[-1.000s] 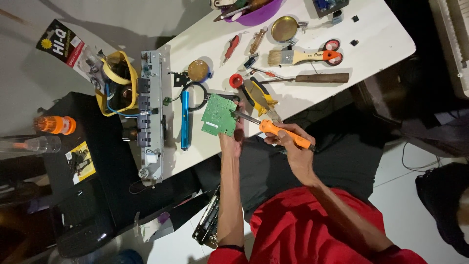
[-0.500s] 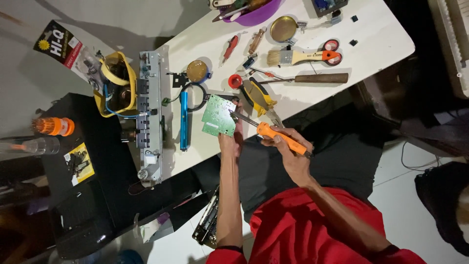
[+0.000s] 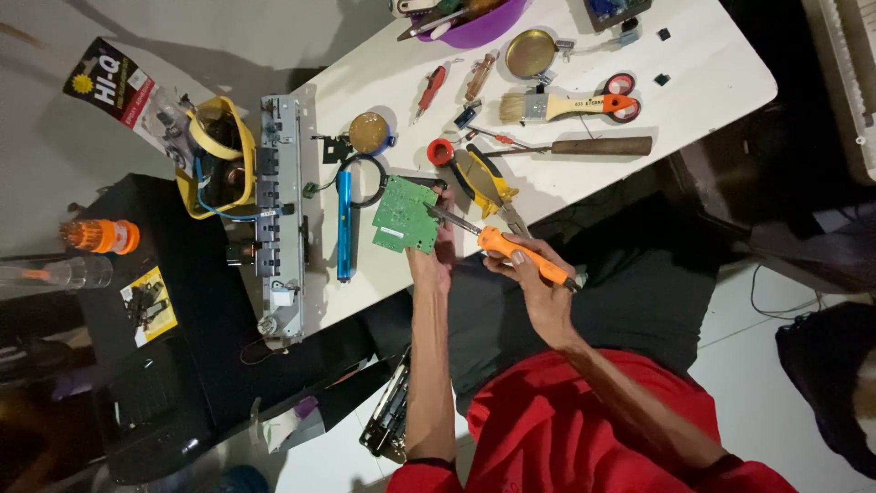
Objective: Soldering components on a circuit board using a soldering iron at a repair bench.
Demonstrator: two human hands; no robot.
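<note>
Fingers (image 3: 444, 239) of the left hand (image 3: 434, 256) are closed on the green circuit board (image 3: 405, 215), held at frame centre over the white table (image 3: 383, 274) edge; rightward, the orange-handled soldering iron (image 3: 511, 253) is gripped by the right hand (image 3: 534, 283), tip on the board.

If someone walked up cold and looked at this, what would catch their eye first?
Most likely the orange-handled soldering iron in the right hand, its tip at the green circuit board that the left hand holds at the white table's near edge. Next, the person's red shirt at the bottom, and the tools strewn further up the table, among them a paintbrush.
</note>
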